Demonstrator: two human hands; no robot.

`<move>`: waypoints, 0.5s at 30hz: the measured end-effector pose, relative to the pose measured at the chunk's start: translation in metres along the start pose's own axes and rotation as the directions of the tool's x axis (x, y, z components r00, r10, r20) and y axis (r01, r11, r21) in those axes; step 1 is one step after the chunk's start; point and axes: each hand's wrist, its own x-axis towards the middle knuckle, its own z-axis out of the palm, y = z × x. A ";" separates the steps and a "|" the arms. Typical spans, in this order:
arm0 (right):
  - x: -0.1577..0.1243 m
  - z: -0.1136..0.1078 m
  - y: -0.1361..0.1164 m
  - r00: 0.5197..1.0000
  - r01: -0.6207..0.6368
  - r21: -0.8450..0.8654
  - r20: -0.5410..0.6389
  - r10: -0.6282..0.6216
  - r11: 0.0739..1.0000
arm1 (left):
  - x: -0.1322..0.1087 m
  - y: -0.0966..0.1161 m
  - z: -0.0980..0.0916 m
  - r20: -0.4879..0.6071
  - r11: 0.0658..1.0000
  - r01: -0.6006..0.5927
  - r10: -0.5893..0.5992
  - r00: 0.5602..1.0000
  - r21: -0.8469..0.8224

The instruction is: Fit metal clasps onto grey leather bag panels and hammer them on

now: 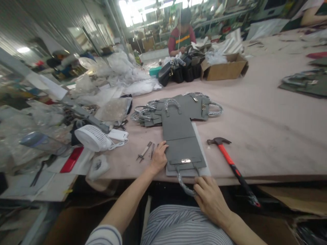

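Left hand [158, 157]: its fingers touch the left side of the gray bag panel [180, 127]; I cannot tell if they pinch it or only press.
Right hand [208, 194]: it holds the wrapped handle [183, 184], which hangs past the near edge of the table [268, 136].
Gray bag panel: it lies flat at the near edge, upon a white sheet [199, 141], its far end over a pile of similar gray pieces [196, 108].
Hammer [227, 154]: right of the panel, the head is on the table and the grip reaches out over the near edge.
Small tool [145, 151]: it lies just left of the left hand.
Cardboard box [223, 72]: it stands toward the far edge.
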 end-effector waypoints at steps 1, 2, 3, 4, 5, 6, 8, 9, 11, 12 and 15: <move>-0.004 0.002 -0.005 1.000 -0.003 -0.002 -0.016 0.003 1.000 | -0.004 0.004 0.004 -0.058 0.997 0.064 -0.066 0.996 -0.036; -0.008 0.004 -0.009 1.000 -0.004 0.000 -0.028 0.004 1.000 | -0.006 0.008 0.008 -0.104 0.990 0.118 -0.125 0.987 -0.075; -0.011 0.005 -0.012 0.999 -0.008 0.006 -0.034 0.009 1.000 | -0.008 0.012 0.013 -0.138 0.981 0.157 -0.173 0.975 -0.114; -0.013 0.006 -0.014 0.999 -0.015 0.016 -0.034 0.016 1.000 | -0.010 0.015 0.018 -0.158 0.972 0.183 -0.205 0.966 -0.147; -0.014 0.006 -0.016 0.999 -0.025 0.027 -0.031 0.026 0.999 | -0.011 0.018 0.023 -0.172 0.965 0.197 -0.226 0.959 -0.170; -0.014 0.006 -0.016 0.999 -0.035 0.037 -0.028 0.036 0.999 | -0.011 0.020 0.027 -0.182 0.961 0.207 -0.240 0.954 -0.183; -0.013 0.004 -0.015 0.998 -0.050 0.056 -0.022 0.052 0.997 | -0.010 0.023 0.033 -0.196 0.957 0.224 -0.259 0.946 -0.184; -0.012 0.003 -0.014 0.998 -0.052 0.064 -0.019 0.053 0.997 | -0.009 0.024 0.035 -0.197 0.957 0.230 -0.263 0.944 -0.178; -0.009 0.002 -0.010 0.999 -0.050 0.089 -0.008 0.051 0.995 | -0.008 0.026 0.037 -0.189 0.959 0.234 -0.263 0.946 -0.162; -0.008 0.001 -0.007 0.999 -0.046 0.106 -0.002 0.047 0.993 | -0.008 0.027 0.037 -0.183 0.960 0.233 -0.259 0.948 -0.153; -0.006 -0.003 0.001 1.000 -0.012 0.145 0.004 0.012 0.989 | -0.008 0.031 0.036 -0.169 0.966 0.230 -0.247 0.954 -0.116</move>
